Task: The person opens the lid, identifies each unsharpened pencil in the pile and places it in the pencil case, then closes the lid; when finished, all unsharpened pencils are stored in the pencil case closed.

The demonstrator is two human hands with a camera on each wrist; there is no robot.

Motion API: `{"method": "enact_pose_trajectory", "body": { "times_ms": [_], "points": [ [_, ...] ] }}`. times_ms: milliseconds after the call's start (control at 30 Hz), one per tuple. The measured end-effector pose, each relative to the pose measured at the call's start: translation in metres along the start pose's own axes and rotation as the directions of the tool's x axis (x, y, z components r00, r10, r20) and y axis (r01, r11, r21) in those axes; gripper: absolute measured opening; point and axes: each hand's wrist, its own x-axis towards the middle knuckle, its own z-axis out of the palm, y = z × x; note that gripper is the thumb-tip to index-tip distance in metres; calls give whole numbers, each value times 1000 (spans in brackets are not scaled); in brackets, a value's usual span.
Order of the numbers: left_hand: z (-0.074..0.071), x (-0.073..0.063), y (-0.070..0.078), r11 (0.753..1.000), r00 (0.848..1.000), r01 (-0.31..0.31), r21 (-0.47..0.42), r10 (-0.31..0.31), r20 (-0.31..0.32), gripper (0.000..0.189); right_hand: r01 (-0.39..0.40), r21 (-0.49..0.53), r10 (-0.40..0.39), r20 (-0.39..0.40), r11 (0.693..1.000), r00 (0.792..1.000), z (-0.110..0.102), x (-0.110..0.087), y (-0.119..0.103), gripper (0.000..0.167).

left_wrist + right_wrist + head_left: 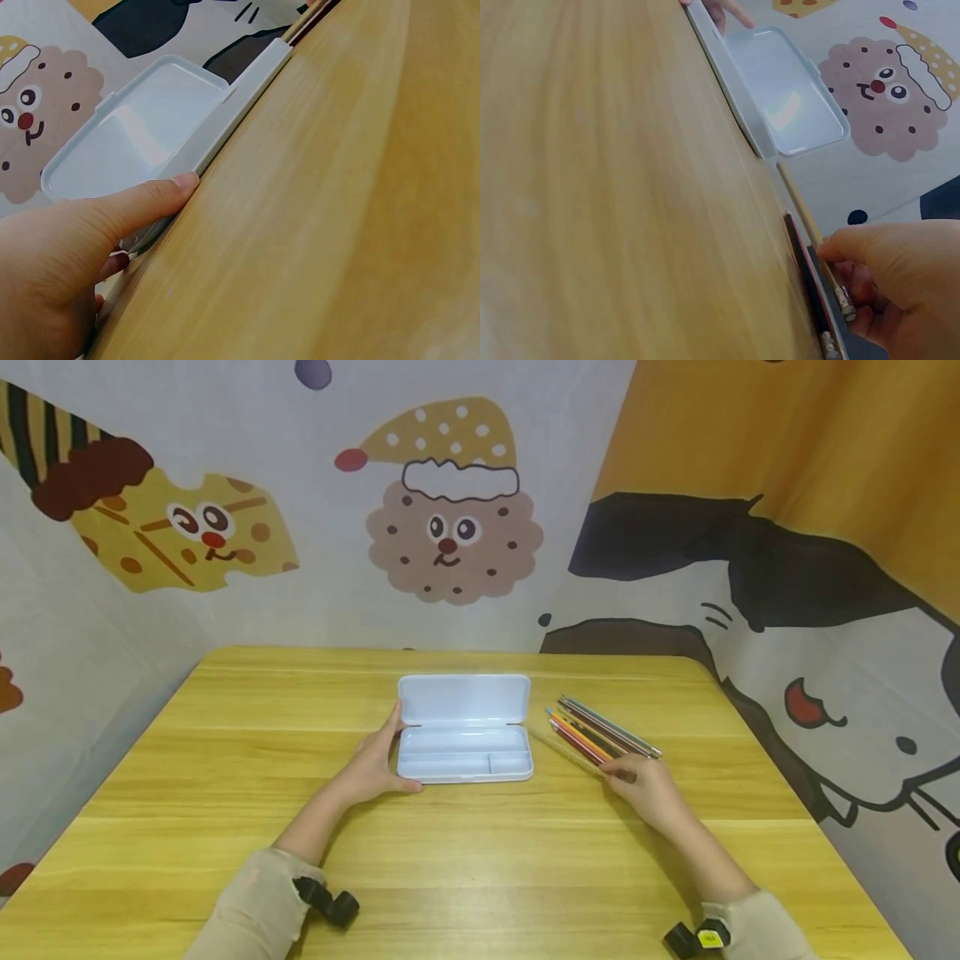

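A white pencil case [465,752] stands on the table with its lid [465,699] raised; its base is divided into a long groove and smaller sections. My left hand [371,764] holds the case's left end, thumb along the front edge and fingers toward the back. In the left wrist view the thumb [154,196] presses the case's side. My right hand [641,785] pinches a pale wooden pencil [801,204] near its metal-banded end. That pencil points toward the case's right side. Several coloured pencils [581,739] lie beside it, just beyond the right hand.
The wooden table [465,868] has its far edge against a wall cloth [315,618] printed with cartoon figures. A dark wrist-worn device [330,902] sits on the left sleeve, and another [697,937] on the right.
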Motion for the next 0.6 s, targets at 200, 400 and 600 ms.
{"method": "enact_pose_trajectory", "body": {
  "times_ms": [200, 400, 600],
  "points": [
    [0, 0, -1, 1000, 1000, 2, -2, -2, 4, 138, 56, -30, -57, -28, 998, 998, -6, 2, -1, 17],
    [-1, 1, 0, 1000, 1000, 0, 7, -1, 10, 139, 104, -13, -105, -28, 994, 994, -12, 4, -9, 16],
    [-1, 1, 1, 1000, 1000, 13, 6, -13, 9, 139, 160, -7, -160, -4, 987, 987, -12, 13, -20, 18]
  ]
}}
